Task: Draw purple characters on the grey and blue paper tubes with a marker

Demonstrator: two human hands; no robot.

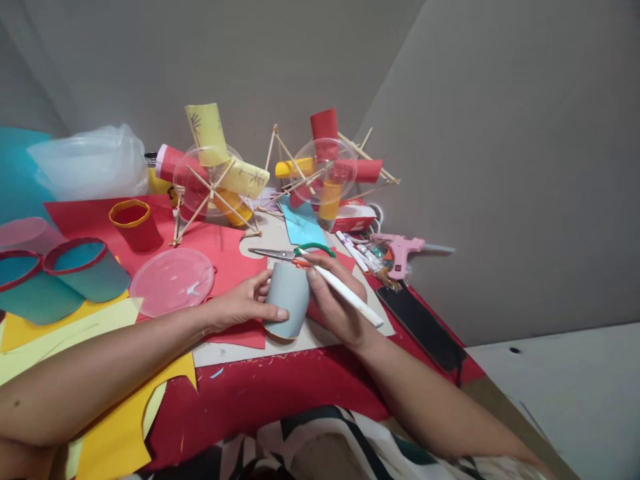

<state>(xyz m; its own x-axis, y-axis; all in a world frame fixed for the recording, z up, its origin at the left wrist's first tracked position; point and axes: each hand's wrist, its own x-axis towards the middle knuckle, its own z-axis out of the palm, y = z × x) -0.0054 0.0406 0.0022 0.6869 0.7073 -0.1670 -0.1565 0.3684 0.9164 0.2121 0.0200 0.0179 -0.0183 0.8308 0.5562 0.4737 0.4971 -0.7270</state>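
My left hand grips a grey-blue paper cup lying tilted on the red sheet, thumb on its side. My right hand rests against the cup's right side and holds a white pen-like stick, its tip near the cup's top edge. Scissors with green and orange handles lie just behind the cup.
Two stick-and-cup wheel models stand at the back. A red cup, a clear plastic lid, teal cups, a pink glue gun, a black phone and yellow paper surround the hands.
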